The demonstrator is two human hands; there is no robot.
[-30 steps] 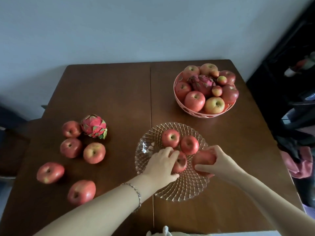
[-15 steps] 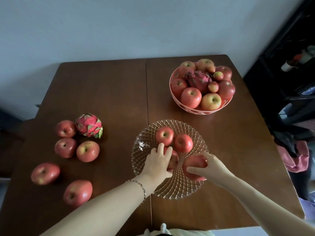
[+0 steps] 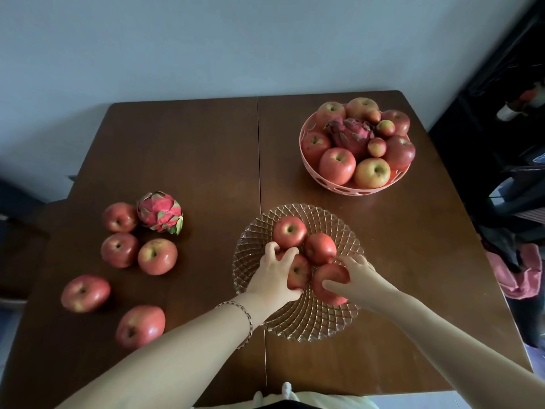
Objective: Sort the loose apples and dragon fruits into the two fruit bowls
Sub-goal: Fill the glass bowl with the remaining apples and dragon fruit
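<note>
In the faceted glass bowl (image 3: 309, 323), your left hand (image 3: 273, 277) curls round a smooth red apple (image 3: 301, 273); beside it, your right hand (image 3: 360, 279) clasps a second apple (image 3: 329, 274) between fingers and thumb.

We look down on a dark brown wooden desk (image 3: 191, 160), its top split by a straight seam running from far edge to near edge. Behind it rises a plain pale grey wall (image 3: 236, 39). At the right we make out blurred black furniture (image 3: 501, 119) and, lower, a crumpled pink cloth (image 3: 525, 276).
</note>
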